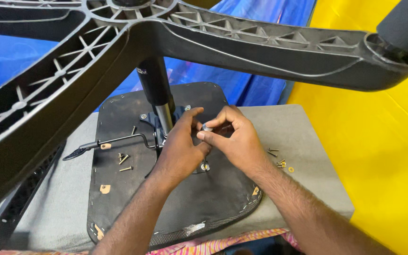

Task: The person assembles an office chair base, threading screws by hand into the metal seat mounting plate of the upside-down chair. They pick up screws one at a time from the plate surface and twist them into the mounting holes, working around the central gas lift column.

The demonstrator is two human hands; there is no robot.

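Here, your right hand (pixel 242 141) pinched a small, slippery-looking metal washer (pixel 207 127) by its rim; left hand (pixel 180 148) curled at nine o'clock.

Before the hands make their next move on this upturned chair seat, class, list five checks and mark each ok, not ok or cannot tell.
1. Small silver fastener pinched in right hand fingertips: ok.
2. Left hand steadying at the mounting plate: ok.
3. Spare screws lying on the seat underside, within reach: ok.
4. More screws and washer on the grey cushion: ok.
5. Bolt under the hands fully tightened: cannot tell.
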